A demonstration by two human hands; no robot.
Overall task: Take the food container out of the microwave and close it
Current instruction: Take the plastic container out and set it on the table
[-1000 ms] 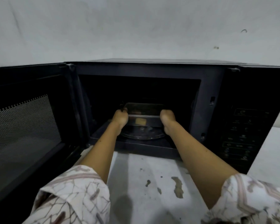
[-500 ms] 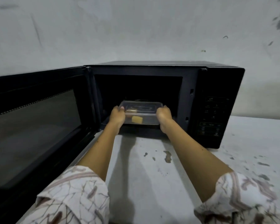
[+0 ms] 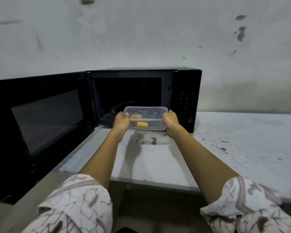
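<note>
A clear lidded plastic food container (image 3: 147, 117) with yellow food pieces inside is held in the air just in front of the microwave's opening, a little above the counter. My left hand (image 3: 121, 122) grips its left end and my right hand (image 3: 170, 121) grips its right end. The black microwave (image 3: 186, 84) stands against the wall with its cavity dark. Its door (image 3: 42, 121) is swung wide open to the left.
The white counter (image 3: 233, 148) is stained with dark spots, with bare surface to the right of the microwave and in front of it. Its front edge runs just beyond my sleeves. A marked white wall (image 3: 141, 34) rises behind.
Both hands have drawn the container out of the microwave cavity toward me, from the turntable to in front of the opening. The view has pulled back from the microwave.
</note>
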